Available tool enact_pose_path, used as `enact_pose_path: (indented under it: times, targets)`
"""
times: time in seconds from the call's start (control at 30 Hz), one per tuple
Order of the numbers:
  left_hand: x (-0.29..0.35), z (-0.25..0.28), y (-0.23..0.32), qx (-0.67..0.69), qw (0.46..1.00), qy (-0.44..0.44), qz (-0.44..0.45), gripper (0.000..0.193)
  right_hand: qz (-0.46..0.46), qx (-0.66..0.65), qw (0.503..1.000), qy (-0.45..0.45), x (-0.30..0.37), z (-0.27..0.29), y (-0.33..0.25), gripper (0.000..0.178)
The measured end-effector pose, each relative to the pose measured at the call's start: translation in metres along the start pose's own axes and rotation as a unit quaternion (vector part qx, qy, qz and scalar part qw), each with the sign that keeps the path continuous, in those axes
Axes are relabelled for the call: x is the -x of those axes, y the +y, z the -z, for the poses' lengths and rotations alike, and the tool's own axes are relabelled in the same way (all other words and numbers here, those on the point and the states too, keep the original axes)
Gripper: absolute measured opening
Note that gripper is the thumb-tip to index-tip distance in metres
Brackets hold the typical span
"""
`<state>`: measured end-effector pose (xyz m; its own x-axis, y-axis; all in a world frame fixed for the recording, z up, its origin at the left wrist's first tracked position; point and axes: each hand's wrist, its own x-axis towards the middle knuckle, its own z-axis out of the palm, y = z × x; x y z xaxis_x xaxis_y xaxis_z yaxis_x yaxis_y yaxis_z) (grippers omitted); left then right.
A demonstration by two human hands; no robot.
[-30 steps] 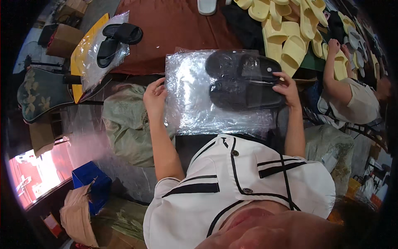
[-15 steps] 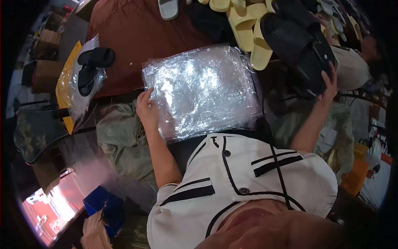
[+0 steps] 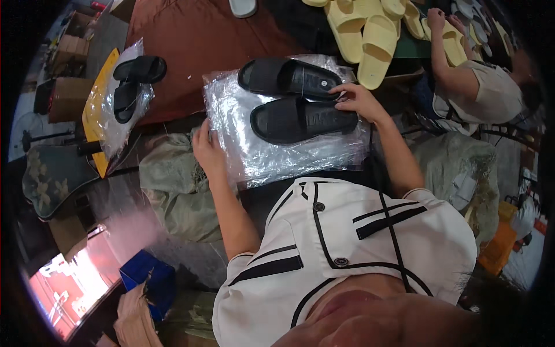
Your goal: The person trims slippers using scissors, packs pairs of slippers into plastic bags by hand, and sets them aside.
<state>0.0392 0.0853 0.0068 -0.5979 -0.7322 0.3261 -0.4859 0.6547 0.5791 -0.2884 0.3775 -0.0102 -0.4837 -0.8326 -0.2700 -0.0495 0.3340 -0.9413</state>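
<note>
A pair of black slide sandals (image 3: 277,120) lies side by side on a stack of clear plastic bags (image 3: 231,168), toes to the left. My right hand (image 3: 359,103) is closed on their heel ends, thumb and fingers pinching both where they meet. At the stack's left edge, my left hand (image 3: 209,151) has its fingers curled at the plastic, gripping the rim of a bag. How many layers it holds cannot be made out.
On the left, a bagged pair of small black slides (image 3: 126,103) rests on a yellow board (image 3: 92,115). Brown cloth (image 3: 173,52) covers the far surface. Yellow slides (image 3: 377,52) pile at the far right, where another person (image 3: 485,92) works. A cable hangs down my front.
My right hand has brought the black slides from the right leftward onto the plastic bags. The left hand stays by the stack's left edge. The other person now shows more.
</note>
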Motion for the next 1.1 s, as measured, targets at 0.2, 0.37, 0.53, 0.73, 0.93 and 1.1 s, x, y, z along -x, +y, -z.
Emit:
enact_pose_path:
  times: [0.2,0.37,0.53,0.73,0.93,1.1]
  targets:
    - [0.027,0.043,0.044,0.134,0.954,-0.064,0.259,0.055,-0.005,-0.013,1.000,0.011,0.010,0.001,-0.007,0.052]
    - [0.051,0.044,0.028,0.132,0.937,-0.178,0.270,0.072,-0.007,-0.029,1.000,0.004,0.010,0.001,-0.006,0.054]
    - [0.065,0.042,-0.004,0.157,0.933,-0.182,0.268,0.073,0.003,-0.017,1.000,-0.012,0.010,0.003,-0.002,0.054]
    - [0.034,0.062,0.020,-0.102,0.951,-0.223,0.189,0.073,0.030,0.018,0.999,0.017,0.014,0.006,0.005,0.055]
    - [-0.007,0.054,0.067,-0.070,0.991,-0.112,0.032,0.050,0.100,0.074,0.988,0.089,0.022,0.004,-0.007,0.050]
    - [-0.036,-0.021,0.142,-0.026,0.971,-0.116,-0.207,0.033,0.103,0.026,0.970,0.218,0.020,0.022,0.017,0.037]
